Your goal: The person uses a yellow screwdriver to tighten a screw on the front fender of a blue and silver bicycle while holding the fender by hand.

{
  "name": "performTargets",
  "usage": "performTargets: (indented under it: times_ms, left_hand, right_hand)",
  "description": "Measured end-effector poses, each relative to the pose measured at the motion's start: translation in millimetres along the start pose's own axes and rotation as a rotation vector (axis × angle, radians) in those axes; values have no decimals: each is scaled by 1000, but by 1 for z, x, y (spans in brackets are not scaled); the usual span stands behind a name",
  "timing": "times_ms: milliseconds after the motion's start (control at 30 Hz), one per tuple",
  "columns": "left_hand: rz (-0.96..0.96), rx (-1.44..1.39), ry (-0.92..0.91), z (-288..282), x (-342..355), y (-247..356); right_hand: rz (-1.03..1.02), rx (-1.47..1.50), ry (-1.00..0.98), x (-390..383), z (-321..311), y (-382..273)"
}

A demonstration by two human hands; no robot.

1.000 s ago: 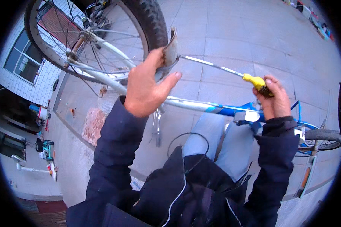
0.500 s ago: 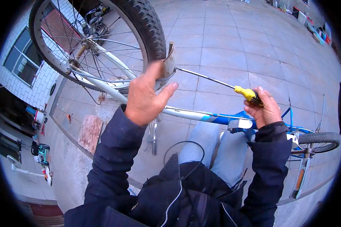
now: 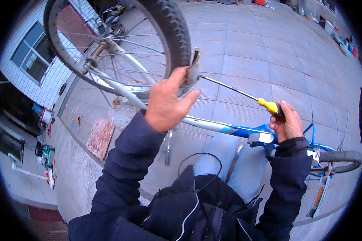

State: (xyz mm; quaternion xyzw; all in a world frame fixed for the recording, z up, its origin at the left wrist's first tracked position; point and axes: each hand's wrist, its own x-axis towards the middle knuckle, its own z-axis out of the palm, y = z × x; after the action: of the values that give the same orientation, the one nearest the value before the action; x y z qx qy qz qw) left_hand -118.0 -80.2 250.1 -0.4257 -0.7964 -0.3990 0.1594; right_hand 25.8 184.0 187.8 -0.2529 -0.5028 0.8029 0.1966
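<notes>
My left hand has its fingers round a worn metal mudguard piece beside the bicycle's large knobbly tyre, with the thumb lifted away from it. My right hand grips the yellow-and-black handle of a screwdriver. Its long shaft runs leftward to the mudguard piece, where the tip meets it; exactly what it fits into is too small to tell. Beneath both hands the white-and-blue bicycle frame lies across my jeans, and a loose black cable loops over my lap.
The bicycle's other wheel is at the right. A pinkish slab lies on the paving at the left. A tiled building, a small teal vehicle and assorted items along a wall stand around the paved yard.
The whole view has shifted slightly, moving bicycle and hands in the picture. The screwdriver slopes a little more, its handle lower, with the tip still at the mudguard piece. Both grips look unchanged.
</notes>
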Motion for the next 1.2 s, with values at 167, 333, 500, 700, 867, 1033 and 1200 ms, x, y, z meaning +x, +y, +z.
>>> performTargets:
  times_ms: [167,333,500,700,867,1033,1200]
  left_hand:
    - [-117,26,-102,-4,3,12]
    - [-108,51,-86,-9,2,15]
    - [-81,78,-72,-8,1,12]
    - [-75,82,-87,-9,2,12]
    - [-72,106,-73,-8,-1,8]
    - [-72,126,-62,-10,0,12]
    - [-50,102,-39,-10,-2,12]
  right_hand:
    - [-52,27,-9,6,-10,8]
    - [-52,94,9,5,-7,5]
    - [-88,105,-15,-2,-1,2]
    - [-83,44,-3,-5,-1,-1]
    - [-56,1,-77,1,-12,2]
    - [-134,46,-18,-4,-3,-1]
    - [-129,55,28,-5,-2,1]
